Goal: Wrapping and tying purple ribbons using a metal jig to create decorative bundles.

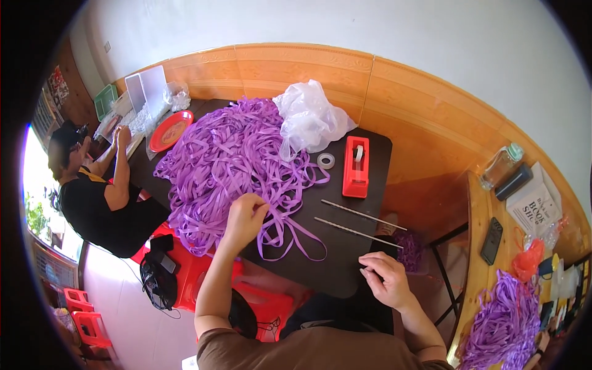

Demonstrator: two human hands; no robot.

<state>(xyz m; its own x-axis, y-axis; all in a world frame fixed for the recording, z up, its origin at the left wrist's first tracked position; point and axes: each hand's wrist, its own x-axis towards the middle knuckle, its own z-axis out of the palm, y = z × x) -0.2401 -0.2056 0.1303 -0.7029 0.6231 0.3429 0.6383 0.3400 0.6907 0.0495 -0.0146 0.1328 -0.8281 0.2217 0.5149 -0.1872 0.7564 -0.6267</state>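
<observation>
A large tangled heap of purple ribbon (pixel 228 154) covers much of the dark table (pixel 376 160). Over its near right side is my left hand (pixel 246 219), fingers curled into a pinch; whatever is between them is hidden. One ribbon loop trails from the heap onto the tabletop beside that hand. My right hand (pixel 383 277) is at the table's right front edge with bent fingers close together, and I cannot make out anything in them. Just beyond it, two thin patterned rods (pixel 361 232) lie side by side, their ends sticking out past the table edge.
A red tape dispenser (pixel 356 166), a tape roll (pixel 326 161) and a white plastic bag (pixel 314 117) sit behind the rods. At left, a co-worker (pixel 98 191) sits near a red plate (pixel 171 131). On the right wooden bench lie a phone (pixel 491 240) and more purple ribbon (pixel 502 324).
</observation>
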